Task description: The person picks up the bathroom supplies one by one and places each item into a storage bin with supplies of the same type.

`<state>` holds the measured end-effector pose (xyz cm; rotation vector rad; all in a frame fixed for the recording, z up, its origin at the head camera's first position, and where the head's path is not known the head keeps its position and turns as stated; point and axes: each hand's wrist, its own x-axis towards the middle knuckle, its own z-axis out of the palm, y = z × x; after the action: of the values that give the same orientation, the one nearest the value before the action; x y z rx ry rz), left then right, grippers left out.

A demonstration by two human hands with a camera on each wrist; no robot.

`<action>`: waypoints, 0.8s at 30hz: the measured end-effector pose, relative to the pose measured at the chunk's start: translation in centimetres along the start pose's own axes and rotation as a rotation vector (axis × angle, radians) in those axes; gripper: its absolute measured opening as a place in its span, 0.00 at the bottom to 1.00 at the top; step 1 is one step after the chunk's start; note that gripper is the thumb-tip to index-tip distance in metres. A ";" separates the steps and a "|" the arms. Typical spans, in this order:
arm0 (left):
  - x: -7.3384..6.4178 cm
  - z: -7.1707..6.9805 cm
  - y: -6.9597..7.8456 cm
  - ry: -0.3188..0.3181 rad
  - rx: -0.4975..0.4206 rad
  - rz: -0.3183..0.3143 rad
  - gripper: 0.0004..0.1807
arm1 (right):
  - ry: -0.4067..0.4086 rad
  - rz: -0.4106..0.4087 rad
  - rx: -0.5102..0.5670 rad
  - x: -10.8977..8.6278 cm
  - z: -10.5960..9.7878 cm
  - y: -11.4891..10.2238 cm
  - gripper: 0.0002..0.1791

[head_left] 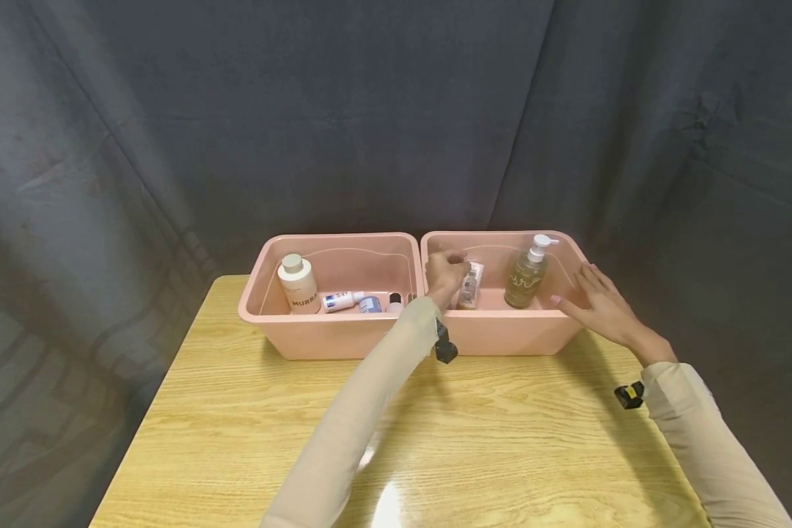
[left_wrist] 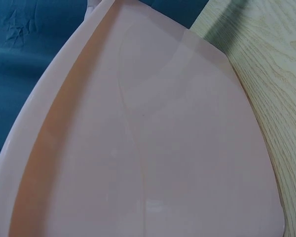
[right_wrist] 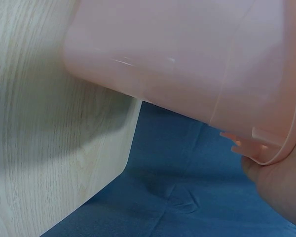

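Observation:
Two pink plastic bins stand side by side. My left hand [head_left: 445, 275] reaches into the right bin [head_left: 501, 334] near its left wall, fingers bent, beside a clear packet [head_left: 471, 286] with a small bottle shape showing. The front of the fingers is partly hidden, and I cannot tell whether they pinch anything. A green pump bottle [head_left: 526, 279] with a white top leans toward the right in the same bin. My right hand [head_left: 603, 308] rests at that bin's right end, fingers extended along the rim and thumb toward the front edge. In the right wrist view, the hand [right_wrist: 281, 187] touches the rim end.
In the left bin [head_left: 323, 337] are a white bottle [head_left: 298, 286], a small white-and-blue tube [head_left: 341, 301], a blue-labelled item [head_left: 369, 304] and a black-capped bottle [head_left: 394, 302]. Both bins stand on a wooden table [head_left: 488, 440] before a dark curtain [head_left: 343, 117].

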<state>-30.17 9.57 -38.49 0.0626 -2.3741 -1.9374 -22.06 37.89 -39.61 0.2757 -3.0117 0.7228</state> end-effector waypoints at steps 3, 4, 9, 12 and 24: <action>0.0 0.0 0.0 -0.001 0.015 0.002 0.11 | -0.002 -0.001 0.000 0.0 0.0 0.0 0.49; 0.0 -0.1 -0.1 -0.003 0.013 0.001 0.11 | -0.002 -0.002 -0.001 0.0 0.0 -0.1 0.49; -0.1 -0.1 -0.1 -0.013 0.006 -0.001 0.11 | -0.004 -0.001 -0.003 -0.1 -0.1 -0.1 0.49; -0.1 -0.2 0.0 -0.016 0.008 0.002 0.11 | -0.004 0.001 -0.004 -0.1 -0.1 0.0 0.49; 0.1 -0.1 -0.1 -0.009 -0.016 -0.025 0.09 | -0.021 0.003 -0.016 0.0 -0.2 -0.1 0.49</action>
<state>-30.26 9.44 -38.53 0.0823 -2.3749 -1.9713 -22.02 37.92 -39.37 0.2806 -3.0369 0.6995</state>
